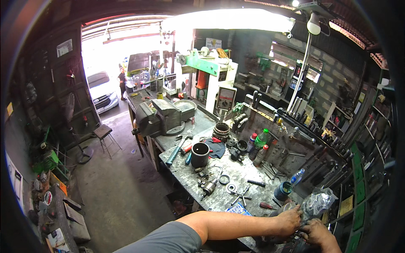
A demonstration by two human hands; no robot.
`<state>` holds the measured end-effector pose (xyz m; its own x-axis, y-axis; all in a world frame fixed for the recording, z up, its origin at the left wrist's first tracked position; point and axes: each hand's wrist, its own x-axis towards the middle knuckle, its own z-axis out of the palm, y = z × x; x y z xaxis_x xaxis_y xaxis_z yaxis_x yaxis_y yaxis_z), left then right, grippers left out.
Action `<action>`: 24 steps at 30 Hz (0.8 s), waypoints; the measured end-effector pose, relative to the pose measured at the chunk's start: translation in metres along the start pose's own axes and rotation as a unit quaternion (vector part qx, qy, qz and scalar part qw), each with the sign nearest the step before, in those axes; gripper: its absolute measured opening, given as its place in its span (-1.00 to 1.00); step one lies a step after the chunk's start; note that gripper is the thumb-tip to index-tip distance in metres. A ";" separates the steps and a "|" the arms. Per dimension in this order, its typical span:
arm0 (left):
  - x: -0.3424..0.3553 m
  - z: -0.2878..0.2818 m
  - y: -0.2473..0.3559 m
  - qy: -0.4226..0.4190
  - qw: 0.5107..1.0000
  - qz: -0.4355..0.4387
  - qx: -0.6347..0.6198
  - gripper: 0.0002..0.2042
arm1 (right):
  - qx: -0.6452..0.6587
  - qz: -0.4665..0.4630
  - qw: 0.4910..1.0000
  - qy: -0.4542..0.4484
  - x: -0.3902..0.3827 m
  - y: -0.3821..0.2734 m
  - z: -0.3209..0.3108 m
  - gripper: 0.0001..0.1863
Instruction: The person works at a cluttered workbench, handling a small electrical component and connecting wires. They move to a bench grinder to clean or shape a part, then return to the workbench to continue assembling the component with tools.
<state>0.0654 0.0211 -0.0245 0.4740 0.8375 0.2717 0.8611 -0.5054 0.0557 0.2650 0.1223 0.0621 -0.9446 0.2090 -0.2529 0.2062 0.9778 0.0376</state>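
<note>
My left hand (290, 220) reaches across the right end of the workbench (261, 196), its fingers curled. Close beside it is my right hand (316, 232), also with bent fingers. Both seem closed on something dark between them, too hidden to name. A see-through plastic bag (319, 202) with greyish contents lies just beyond the hands. Left of the bag stands a dark blue container (283, 191) with an open top. A screwdriver (265, 205) with a red handle and a black flashlight-like cylinder (256, 183) lie nearby.
A black metal cylinder (200, 154), a hammer (173, 155), a four-way wrench (239, 197) and loose machine parts cover the bench. Bottles (262, 139) stand along its back. A large vise (162, 116) sits at the far left end. Tools hang on the rack (303, 137) at right.
</note>
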 end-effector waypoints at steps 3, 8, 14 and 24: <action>-0.001 -0.001 0.000 0.033 0.999 0.001 0.006 -0.64 | 0.019 0.028 0.998 -0.046 0.004 -0.003 0.000 -0.73; 0.001 0.001 0.002 0.010 1.000 0.001 0.028 -0.65 | -0.028 0.045 0.998 0.034 -0.005 -0.018 0.006 -0.83; 0.003 0.002 0.012 -0.032 0.997 -0.050 0.050 -0.55 | -0.047 0.115 0.981 0.151 -0.006 -0.032 0.037 -0.74; -0.001 0.003 -0.002 0.039 0.999 -0.005 0.013 -0.66 | 0.168 0.062 0.979 0.096 -0.017 -0.031 -0.010 -0.78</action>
<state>0.0641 0.0219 -0.0274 0.4499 0.8240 0.3444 0.8712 -0.4898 0.0339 0.2717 0.0886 0.0746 -0.9306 0.3574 -0.0788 0.3650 0.8905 -0.2718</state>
